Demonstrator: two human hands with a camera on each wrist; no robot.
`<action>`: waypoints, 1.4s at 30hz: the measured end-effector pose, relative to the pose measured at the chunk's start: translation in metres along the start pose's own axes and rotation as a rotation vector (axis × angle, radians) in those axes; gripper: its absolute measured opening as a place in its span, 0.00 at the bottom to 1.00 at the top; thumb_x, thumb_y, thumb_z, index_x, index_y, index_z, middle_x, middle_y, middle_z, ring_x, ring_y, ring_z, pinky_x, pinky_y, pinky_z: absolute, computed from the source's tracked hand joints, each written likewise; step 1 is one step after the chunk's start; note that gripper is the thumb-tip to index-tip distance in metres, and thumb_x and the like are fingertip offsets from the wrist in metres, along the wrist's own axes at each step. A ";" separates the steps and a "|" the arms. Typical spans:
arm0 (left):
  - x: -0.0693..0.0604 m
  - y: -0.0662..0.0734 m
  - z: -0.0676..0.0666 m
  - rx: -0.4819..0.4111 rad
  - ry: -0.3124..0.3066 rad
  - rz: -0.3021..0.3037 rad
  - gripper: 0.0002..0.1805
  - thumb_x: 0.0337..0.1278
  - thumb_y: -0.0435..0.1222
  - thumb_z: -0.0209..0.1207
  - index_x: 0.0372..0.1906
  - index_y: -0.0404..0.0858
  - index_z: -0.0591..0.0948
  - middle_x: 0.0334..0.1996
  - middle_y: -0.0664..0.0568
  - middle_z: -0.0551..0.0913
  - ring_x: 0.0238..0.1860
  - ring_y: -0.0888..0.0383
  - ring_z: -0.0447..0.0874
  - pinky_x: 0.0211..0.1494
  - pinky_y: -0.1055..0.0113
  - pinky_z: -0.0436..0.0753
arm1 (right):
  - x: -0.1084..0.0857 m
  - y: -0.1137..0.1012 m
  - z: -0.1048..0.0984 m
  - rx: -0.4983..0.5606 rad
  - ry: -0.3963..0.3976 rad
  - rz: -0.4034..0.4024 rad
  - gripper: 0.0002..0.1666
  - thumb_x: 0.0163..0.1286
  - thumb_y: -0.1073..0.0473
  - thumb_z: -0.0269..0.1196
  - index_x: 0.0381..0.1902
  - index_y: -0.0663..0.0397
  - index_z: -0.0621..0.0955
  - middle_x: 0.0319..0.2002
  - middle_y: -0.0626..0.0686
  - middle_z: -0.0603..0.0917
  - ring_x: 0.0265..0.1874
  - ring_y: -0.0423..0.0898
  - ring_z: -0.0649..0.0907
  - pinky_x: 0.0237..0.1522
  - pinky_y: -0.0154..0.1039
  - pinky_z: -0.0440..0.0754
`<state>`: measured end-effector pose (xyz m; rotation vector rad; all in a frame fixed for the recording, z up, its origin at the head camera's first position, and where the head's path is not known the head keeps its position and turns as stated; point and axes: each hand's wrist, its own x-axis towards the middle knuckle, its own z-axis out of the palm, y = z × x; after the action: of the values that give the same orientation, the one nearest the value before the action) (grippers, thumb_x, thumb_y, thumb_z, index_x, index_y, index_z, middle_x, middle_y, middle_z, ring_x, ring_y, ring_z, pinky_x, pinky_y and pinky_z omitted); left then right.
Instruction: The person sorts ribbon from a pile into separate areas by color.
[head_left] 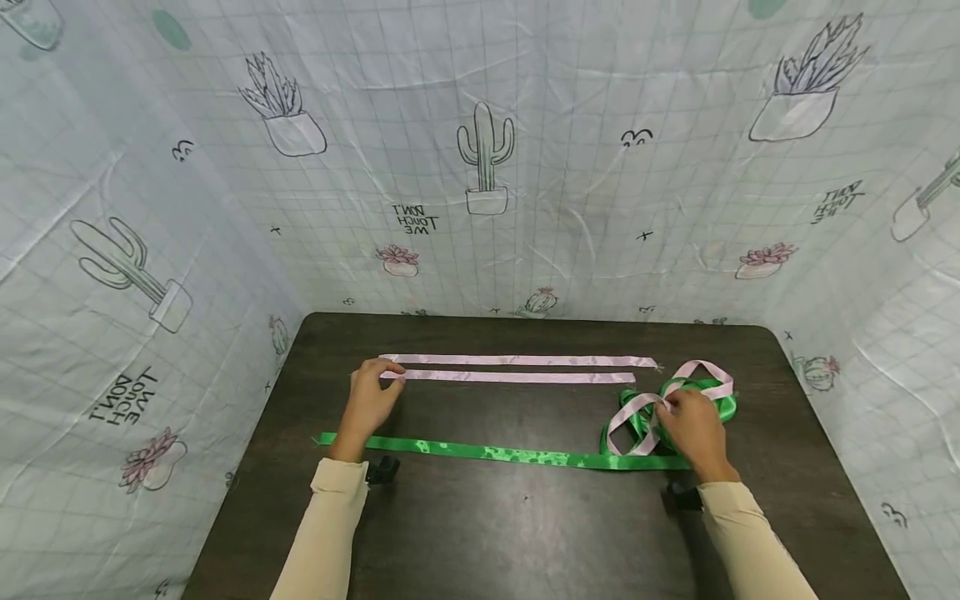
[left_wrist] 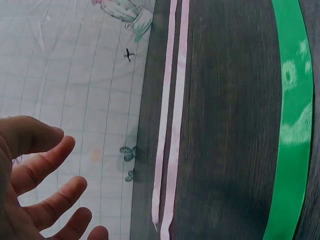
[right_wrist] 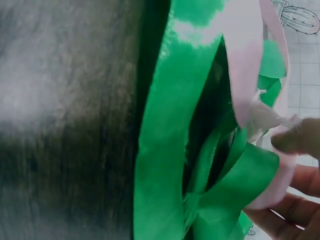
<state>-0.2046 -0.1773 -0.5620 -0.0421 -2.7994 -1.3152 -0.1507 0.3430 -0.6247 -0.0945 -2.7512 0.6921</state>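
While right fingers [right_wrist: 300, 207] pinch pink ribbon [right_wrist: 243, 75] | left fingers [left_wrist: 42, 167] loose | green ribbon [right_wrist: 230, 192] tangled alongside

Both arms reach forward, angled inward, hands well apart. Left arm [head_left: 322, 525], right arm [head_left: 753, 533]: cream sleeves, cuffs near wrists. Left hand [head_left: 372, 396]: thumb [left_wrist: 32, 132] close to index tip, other fingers [left_wrist: 62, 195] loosely bent, spread. Right hand [head_left: 693, 425]: pinching, thumb [right_wrist: 300, 137] toward bent fingers [right_wrist: 295, 207].

The printed cloth backdrop [head_left: 558, 167] repeatedly reads "DON'T TOUCH ME".
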 end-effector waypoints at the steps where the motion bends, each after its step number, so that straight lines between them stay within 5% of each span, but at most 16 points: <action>1: -0.001 0.002 0.001 0.002 0.000 0.016 0.11 0.69 0.32 0.63 0.51 0.32 0.86 0.64 0.34 0.77 0.73 0.32 0.63 0.78 0.32 0.57 | -0.001 0.000 -0.001 0.000 0.007 0.016 0.10 0.66 0.63 0.68 0.35 0.68 0.87 0.32 0.65 0.85 0.30 0.60 0.83 0.30 0.57 0.77; 7: -0.007 0.009 0.009 0.003 -0.027 0.100 0.08 0.67 0.29 0.64 0.48 0.32 0.86 0.58 0.35 0.82 0.68 0.34 0.73 0.77 0.35 0.63 | -0.003 -0.004 -0.013 0.009 0.041 0.096 0.09 0.69 0.64 0.64 0.39 0.66 0.87 0.37 0.68 0.87 0.32 0.63 0.85 0.29 0.60 0.80; 16: -0.020 0.018 0.036 -0.043 -0.146 0.107 0.08 0.70 0.33 0.63 0.49 0.36 0.87 0.58 0.39 0.83 0.66 0.37 0.78 0.70 0.37 0.73 | -0.004 -0.010 -0.029 0.025 0.169 -0.028 0.06 0.66 0.70 0.65 0.37 0.70 0.87 0.33 0.69 0.86 0.29 0.65 0.85 0.30 0.63 0.78; 22: -0.024 0.024 0.053 -0.054 -0.231 0.125 0.08 0.73 0.34 0.62 0.50 0.39 0.86 0.59 0.42 0.83 0.67 0.39 0.78 0.69 0.38 0.75 | 0.001 -0.032 -0.059 0.047 0.228 -0.167 0.04 0.65 0.74 0.68 0.38 0.71 0.87 0.25 0.61 0.82 0.19 0.45 0.73 0.24 0.42 0.69; 26: -0.026 0.032 0.062 -0.066 -0.273 0.151 0.09 0.74 0.35 0.61 0.52 0.38 0.86 0.59 0.42 0.83 0.67 0.40 0.78 0.69 0.39 0.75 | 0.006 -0.049 -0.079 0.089 0.277 -0.203 0.05 0.66 0.74 0.67 0.38 0.68 0.88 0.24 0.57 0.80 0.23 0.33 0.66 0.25 0.30 0.61; 37: -0.030 0.063 0.100 -0.133 -0.406 0.236 0.12 0.76 0.37 0.60 0.56 0.39 0.85 0.57 0.46 0.83 0.52 0.48 0.82 0.51 0.56 0.80 | 0.004 -0.094 -0.106 0.185 0.281 -0.299 0.07 0.67 0.75 0.66 0.39 0.65 0.88 0.31 0.56 0.85 0.33 0.24 0.70 0.37 0.21 0.67; 42: -0.031 0.077 0.123 -0.198 -0.465 0.254 0.13 0.77 0.38 0.60 0.57 0.40 0.84 0.57 0.49 0.84 0.56 0.49 0.84 0.55 0.55 0.83 | 0.003 -0.109 -0.111 0.216 0.283 -0.321 0.07 0.68 0.76 0.65 0.37 0.64 0.88 0.27 0.50 0.80 0.30 0.29 0.70 0.37 0.22 0.67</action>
<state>-0.1742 -0.0333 -0.5825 -0.7783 -2.8563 -1.6857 -0.1188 0.2978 -0.4795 0.2701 -2.3330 0.8089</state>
